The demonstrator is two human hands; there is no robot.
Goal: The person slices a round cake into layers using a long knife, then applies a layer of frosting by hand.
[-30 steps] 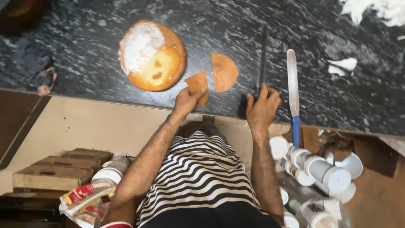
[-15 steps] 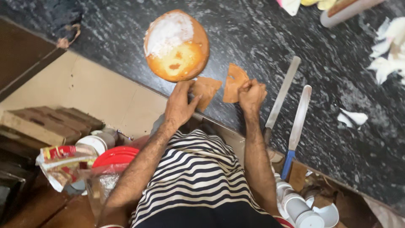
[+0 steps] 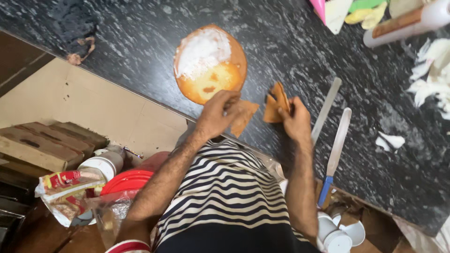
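left hand (image 3: 219,115) pinches a thin, crumbly-looking cake slice (image 3: 243,117), right hand (image 3: 294,119) grips another slice (image 3: 275,105); likely safest supported underneath.

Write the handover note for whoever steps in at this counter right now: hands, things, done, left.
Left hand: fingers pinching a flat brown cake slice lying beside the round cake.
Right hand: gripping a folded brown cake piece, lifted off the dark stone counter.
Two long knives lie right of the hands, untouched.
Done: crust trimmed into pieces; cake partly covered in white cream.
Left: yellow part of the cake top still bare; the trimmings are still on the counter.
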